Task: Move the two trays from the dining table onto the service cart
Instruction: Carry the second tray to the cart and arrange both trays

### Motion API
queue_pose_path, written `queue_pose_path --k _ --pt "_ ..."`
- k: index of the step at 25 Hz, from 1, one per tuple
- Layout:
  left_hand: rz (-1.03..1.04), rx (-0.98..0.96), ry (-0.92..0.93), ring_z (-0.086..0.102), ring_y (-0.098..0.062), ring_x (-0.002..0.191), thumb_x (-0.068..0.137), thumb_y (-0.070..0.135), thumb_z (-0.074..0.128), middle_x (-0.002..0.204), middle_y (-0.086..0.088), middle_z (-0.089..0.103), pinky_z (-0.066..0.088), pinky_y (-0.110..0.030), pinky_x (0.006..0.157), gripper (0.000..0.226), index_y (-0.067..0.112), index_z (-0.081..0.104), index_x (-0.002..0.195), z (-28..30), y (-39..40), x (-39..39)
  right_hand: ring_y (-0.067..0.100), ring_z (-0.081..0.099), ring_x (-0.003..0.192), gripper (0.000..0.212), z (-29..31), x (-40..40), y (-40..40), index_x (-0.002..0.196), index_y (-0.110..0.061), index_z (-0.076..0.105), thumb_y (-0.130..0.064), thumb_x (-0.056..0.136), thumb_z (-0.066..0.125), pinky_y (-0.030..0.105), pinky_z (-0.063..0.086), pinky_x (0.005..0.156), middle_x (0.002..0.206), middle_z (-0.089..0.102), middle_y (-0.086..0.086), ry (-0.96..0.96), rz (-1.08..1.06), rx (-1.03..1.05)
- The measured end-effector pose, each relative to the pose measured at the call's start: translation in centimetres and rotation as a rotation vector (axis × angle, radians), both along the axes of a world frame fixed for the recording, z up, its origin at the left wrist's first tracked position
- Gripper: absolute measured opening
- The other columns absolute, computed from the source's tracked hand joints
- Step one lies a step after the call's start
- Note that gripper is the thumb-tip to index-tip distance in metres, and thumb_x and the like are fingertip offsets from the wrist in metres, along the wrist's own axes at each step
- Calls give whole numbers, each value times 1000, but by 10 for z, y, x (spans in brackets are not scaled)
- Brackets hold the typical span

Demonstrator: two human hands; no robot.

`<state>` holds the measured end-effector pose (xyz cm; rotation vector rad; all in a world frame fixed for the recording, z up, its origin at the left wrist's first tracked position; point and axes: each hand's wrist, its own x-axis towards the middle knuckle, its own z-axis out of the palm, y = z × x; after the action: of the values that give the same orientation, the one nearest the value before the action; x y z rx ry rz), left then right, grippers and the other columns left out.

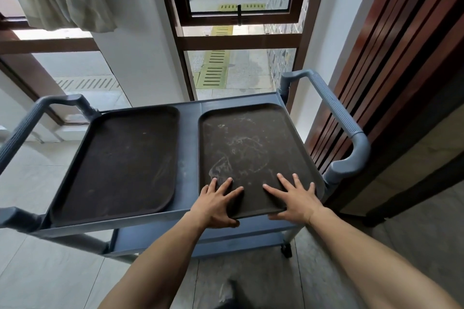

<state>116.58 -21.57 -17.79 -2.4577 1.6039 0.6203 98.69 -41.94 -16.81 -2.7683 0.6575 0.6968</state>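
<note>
At the service cart [190,158], left hand [216,206] and right hand [297,204] pinch the near rim of the right tray [251,143], fingers [283,182] splayed flat above, thumbs [232,223] beneath.

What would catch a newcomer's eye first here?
Two dark trays lie side by side on a grey-blue service cart: the left tray and the scuffed right tray. Both hands hold the right tray's near edge, left hand and right hand with fingers spread on top. Behind stands a brown-framed window.
</note>
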Motion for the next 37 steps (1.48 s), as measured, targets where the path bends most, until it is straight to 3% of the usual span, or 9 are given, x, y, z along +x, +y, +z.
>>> queue_pose_path --k 9,21,30,34,37 --pt "-26 4 -5 3 -46 149 73 64 68 167 -3 1 14 -53 120 107 46 1 155 7 -23 51 42 -14 148 92 -1 41 -17 144 -65 -4 -88 71 46 77 5 107 165 -13 -4 -1 -7 8" --pt "-36 16 60 -3 -46 149 75 61 69 167 -2 -4 10 -55 121 105 46 2 155 -6 -50 90 39 -17 148 93 -19 80 -44 142 -66 -9 -86 71 48 75 7 108 164 -18 -6 22 -17 -16" --pt "-27 28 75 -13 -43 149 75 78 57 166 0 -12 2 -56 121 98 51 5 153 -14 -54 88 29 -25 147 105 -22 82 -58 141 -70 1 -83 58 64 71 -5 109 162 -21 -14 4 -84 103" --pt "-37 30 92 -16 -32 150 79 77 53 166 2 -16 -1 -53 121 89 54 7 152 -17 -51 85 27 -24 147 103 -20 75 -65 143 -67 6 -91 56 55 67 -6 113 163 -19 -15 0 -93 129" --pt "-1 13 85 -11 -28 152 86 69 52 167 5 -10 3 -53 122 78 54 11 151 -15 -46 75 28 -26 147 106 -20 75 -65 143 -68 5 -102 48 37 67 -10 112 163 -20 -13 -3 -73 143"
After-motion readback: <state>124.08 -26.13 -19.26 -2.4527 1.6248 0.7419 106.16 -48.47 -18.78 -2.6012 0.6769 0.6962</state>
